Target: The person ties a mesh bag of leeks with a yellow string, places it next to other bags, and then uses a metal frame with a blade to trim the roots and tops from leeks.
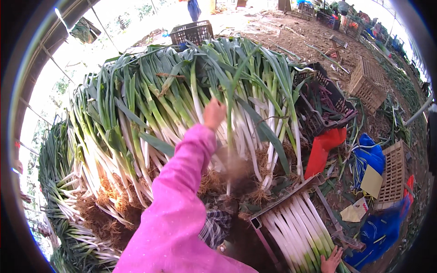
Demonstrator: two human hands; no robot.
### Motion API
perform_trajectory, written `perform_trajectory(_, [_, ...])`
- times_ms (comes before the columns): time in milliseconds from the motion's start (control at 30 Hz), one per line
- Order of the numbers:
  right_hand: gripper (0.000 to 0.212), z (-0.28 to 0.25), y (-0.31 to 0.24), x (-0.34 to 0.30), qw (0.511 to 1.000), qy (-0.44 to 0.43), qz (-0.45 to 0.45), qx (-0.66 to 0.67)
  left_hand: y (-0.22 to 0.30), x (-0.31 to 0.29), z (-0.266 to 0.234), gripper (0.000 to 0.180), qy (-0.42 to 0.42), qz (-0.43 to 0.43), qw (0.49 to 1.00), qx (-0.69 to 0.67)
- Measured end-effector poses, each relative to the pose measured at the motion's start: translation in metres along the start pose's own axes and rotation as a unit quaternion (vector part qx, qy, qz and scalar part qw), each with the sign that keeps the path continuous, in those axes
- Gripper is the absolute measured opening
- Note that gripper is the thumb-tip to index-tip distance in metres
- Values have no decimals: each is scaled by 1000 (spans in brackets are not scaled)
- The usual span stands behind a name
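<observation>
My left hand (215,114), at the end of a pink sleeve, reaches into the middle of a big heap of leeks (136,104). Its fingers are closed around a leek, partly hidden by the hand. Below it, a blurred brown clump of roots (236,164) appears in motion. At the lower right my right hand (331,260) rests with fingers spread on a row of cleaner leeks (296,227). These lie side by side in a metal frame (284,198), white ends toward the heap.
Beyond the heap stands a black crate (191,32); another dark crate (325,102) is at its right. Tan crates (366,79), a red cloth or bag (324,150) and blue plastic (371,157) lie farther right. More leeks (86,232) are piled at the lower left.
</observation>
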State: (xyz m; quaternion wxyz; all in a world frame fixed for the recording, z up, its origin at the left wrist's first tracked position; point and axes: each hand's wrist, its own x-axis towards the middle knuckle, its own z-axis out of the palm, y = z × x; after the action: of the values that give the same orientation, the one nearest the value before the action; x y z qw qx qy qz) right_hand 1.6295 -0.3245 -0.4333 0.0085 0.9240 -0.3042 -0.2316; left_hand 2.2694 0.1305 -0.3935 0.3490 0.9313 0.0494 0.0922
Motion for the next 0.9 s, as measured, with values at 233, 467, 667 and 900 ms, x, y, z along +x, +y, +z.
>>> perform_trajectory(233, [79, 3, 0, 7, 999, -30, 19, -17, -76, -3, 10, 31, 85, 15, 983, 162])
perform_trajectory(467, [80, 0, 1, 9, 998, -42, 14, -51, -61, -39, 45, 47, -263, -75, 962, -9])
perform_trajectory(667, [77, -6, -2, 3, 998, -42, 28, -40, 7, -29, 36, 45, -288, 4, 956, -54])
perform_trajectory(900, [77, 13, -6, 26, 999, 11, -38, 4, -136, 37, -2, 53, 247, 89, 919, 293])
